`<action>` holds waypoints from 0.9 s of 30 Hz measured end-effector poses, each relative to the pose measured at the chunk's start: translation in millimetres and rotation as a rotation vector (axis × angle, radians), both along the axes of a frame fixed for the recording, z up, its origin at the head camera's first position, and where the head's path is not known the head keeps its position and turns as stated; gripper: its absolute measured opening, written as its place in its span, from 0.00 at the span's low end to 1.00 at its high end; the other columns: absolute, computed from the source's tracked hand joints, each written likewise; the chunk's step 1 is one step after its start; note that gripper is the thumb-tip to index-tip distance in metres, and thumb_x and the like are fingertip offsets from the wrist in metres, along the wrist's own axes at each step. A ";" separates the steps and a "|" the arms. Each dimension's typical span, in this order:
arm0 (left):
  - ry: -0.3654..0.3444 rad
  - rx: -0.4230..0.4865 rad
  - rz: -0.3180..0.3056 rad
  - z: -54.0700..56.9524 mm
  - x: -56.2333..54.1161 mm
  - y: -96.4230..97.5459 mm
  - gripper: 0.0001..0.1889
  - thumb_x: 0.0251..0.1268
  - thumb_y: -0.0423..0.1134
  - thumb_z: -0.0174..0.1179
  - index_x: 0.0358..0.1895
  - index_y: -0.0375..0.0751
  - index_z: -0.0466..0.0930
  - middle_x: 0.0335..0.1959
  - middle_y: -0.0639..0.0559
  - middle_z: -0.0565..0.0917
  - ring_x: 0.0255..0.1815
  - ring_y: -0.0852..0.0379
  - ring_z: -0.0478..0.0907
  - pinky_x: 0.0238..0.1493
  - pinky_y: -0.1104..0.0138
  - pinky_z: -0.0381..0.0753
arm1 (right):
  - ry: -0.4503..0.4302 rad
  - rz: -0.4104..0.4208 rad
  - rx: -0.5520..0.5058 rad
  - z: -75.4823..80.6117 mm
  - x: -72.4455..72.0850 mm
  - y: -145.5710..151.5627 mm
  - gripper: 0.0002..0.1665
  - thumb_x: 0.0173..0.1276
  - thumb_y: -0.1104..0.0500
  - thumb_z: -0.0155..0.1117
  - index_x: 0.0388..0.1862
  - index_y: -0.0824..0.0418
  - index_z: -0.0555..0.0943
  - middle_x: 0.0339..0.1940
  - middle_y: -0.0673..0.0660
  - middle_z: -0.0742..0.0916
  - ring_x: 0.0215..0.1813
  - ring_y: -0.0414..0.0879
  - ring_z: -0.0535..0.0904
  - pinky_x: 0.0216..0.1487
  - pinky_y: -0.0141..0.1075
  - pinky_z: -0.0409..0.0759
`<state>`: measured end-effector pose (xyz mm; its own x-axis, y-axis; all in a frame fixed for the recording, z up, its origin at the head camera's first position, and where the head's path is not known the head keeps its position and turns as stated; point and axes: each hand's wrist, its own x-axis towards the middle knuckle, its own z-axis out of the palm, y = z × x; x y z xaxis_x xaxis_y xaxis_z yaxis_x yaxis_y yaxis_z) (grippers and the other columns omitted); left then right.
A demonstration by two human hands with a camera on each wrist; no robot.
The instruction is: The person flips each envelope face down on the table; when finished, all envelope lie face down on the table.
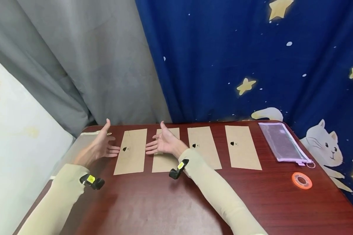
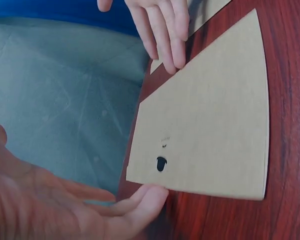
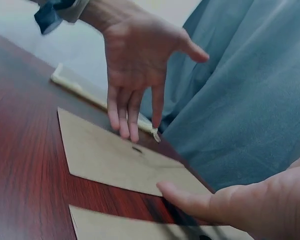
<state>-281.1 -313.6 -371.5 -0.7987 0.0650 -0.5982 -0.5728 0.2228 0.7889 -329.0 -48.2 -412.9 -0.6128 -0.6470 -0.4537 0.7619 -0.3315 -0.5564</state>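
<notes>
1. Both spread and empty, our left hand [image 1: 101,146] and right hand [image 1: 166,142] flank the leftmost brown paper [image 1: 133,158].
2. It lies flat between them, other papers [image 1: 244,156] to its right.
3. We seem to be aligning it; next likely calls for even touches along both sides.

Looks like a home-type rm., poss. a child's, though can't tell for sure; blue curtain [image 1: 211,65] fills upper rt. of frame, w/ yellow stars [image 1: 246,86] & a cartoon cat [image 1: 326,147] at far rt.; grey curtain [image 1: 111,58] hangs upper left; pale panel or cloth [image 1: 23,143] w/ yellow patches, left edge; dark-red wood-grain tabletop [image 1: 135,209] across the bottom; desk-type bits on it, e.g. brown paper pieces [image 1: 244,153] mid-frame, lilac mesh pouch [image 1: 285,143] ctr.-rt.
</notes>
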 end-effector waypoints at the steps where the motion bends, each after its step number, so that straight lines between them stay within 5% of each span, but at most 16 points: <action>1: 0.000 -0.026 0.007 -0.7 0.0 1.0 0.72 0.43 0.93 0.19 0.80 0.36 0.24 0.76 0.18 0.50 0.73 0.30 0.59 0.72 0.47 0.71 | 0.004 0.007 0.004 -0.3 1.3 -1.8 0.65 0.67 0.17 0.29 0.84 0.62 0.36 0.78 0.81 0.57 0.79 0.74 0.54 0.81 0.63 0.56; 7: -0.002 -0.111 0.012 -1.1 -1.1 4.6 0.72 0.48 0.91 0.17 0.79 0.27 0.30 0.73 0.20 0.56 0.66 0.34 0.65 0.65 0.50 0.75 | 0.035 0.023 0.043 1.2 4.8 -9.8 0.64 0.69 0.18 0.29 0.83 0.64 0.37 0.78 0.81 0.56 0.80 0.74 0.53 0.81 0.61 0.56; 19: -0.014 -0.120 0.058 -3.2 -5.5 7.9 0.69 0.55 0.87 0.19 0.78 0.22 0.37 0.72 0.21 0.56 0.63 0.36 0.66 0.62 0.52 0.76 | 0.039 0.006 0.138 8.7 9.7 -21.2 0.69 0.68 0.17 0.31 0.80 0.74 0.45 0.79 0.78 0.56 0.81 0.70 0.52 0.81 0.63 0.55; 23: -0.015 -0.101 0.058 0.8 -3.1 3.4 0.68 0.56 0.86 0.19 0.78 0.22 0.40 0.67 0.26 0.60 0.61 0.39 0.66 0.59 0.56 0.77 | 0.084 -0.001 0.183 10.2 15.5 -24.7 0.64 0.73 0.22 0.34 0.79 0.77 0.46 0.79 0.76 0.59 0.81 0.67 0.56 0.80 0.63 0.58; 27: -0.021 -0.054 0.040 7.9 -0.8 0.1 0.68 0.56 0.86 0.18 0.78 0.22 0.40 0.63 0.32 0.61 0.60 0.41 0.65 0.61 0.56 0.76 | 0.181 -0.021 0.245 12.6 21.5 -27.9 0.49 0.82 0.38 0.40 0.77 0.79 0.52 0.75 0.76 0.63 0.77 0.66 0.61 0.77 0.62 0.65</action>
<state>-281.9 -313.5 -363.6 -0.7875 0.0002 -0.6163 -0.5981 0.2410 0.7643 -307.5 -76.0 -400.3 -0.7099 -0.5180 -0.4771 0.6376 -0.1852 -0.7477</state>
